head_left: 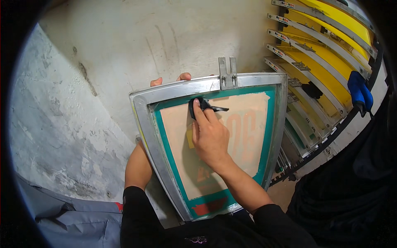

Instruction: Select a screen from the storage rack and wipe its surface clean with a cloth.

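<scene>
A screen-printing frame (144, 99) leans in front of me, with a silver metal border, a green band and a peach-coloured mesh carrying faint printed shapes. From behind, my left hand (184, 77) supports it; only fingertips show over its far edge, and the palm is hidden. My right hand (211, 138) pinches a bunched black cloth (192, 108) against the mesh near the upper green band. One loose strip of that cloth sticks out to the right. A slotted metal bracket (228, 78) is fixed to the far edge of the frame.
At the right, a rack (293, 169) holds several stacked frames with yellow mesh (322, 53). A blue and black object (359, 93) hangs at its side. A stained pale wall (124, 53) rises behind, and grey fabric (78, 215) lies at the lower left.
</scene>
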Demonstrator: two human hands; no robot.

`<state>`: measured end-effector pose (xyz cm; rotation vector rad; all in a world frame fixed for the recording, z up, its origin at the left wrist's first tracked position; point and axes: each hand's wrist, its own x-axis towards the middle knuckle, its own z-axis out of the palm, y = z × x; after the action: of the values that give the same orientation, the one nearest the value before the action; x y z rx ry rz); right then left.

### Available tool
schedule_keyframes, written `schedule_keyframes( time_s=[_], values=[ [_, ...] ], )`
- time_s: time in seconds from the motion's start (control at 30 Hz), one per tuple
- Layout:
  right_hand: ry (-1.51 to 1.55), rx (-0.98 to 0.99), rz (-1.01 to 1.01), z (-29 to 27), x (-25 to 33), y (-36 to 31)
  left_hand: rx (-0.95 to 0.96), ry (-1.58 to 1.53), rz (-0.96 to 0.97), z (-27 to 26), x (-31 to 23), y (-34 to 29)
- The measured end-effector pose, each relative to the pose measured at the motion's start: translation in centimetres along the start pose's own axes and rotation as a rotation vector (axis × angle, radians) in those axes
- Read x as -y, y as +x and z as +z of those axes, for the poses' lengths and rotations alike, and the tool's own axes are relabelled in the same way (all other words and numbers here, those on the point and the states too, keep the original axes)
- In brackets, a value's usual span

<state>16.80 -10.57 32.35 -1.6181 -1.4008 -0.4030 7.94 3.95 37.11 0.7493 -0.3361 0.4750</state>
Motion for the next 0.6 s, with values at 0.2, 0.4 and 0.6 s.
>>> schedule_keyframes(
  time_s=[0.2,0.4,0.6],
  values=[
    [0.031,-0.091,0.021,-0.3,-0.3,0.1,-0.010,0.019,-0.007,0.3,0.1,0.0],
    [0.050,-0.041,0.005,0.2,1.3,0.3,0.150,-0.149,-0.074,1.3,0.7,0.5],
    [0.085,-0.119,0.030,-1.6,0.3,0.6,0.073,-0.064,-0.028,1.8,0.9,0.3]
  ],
)
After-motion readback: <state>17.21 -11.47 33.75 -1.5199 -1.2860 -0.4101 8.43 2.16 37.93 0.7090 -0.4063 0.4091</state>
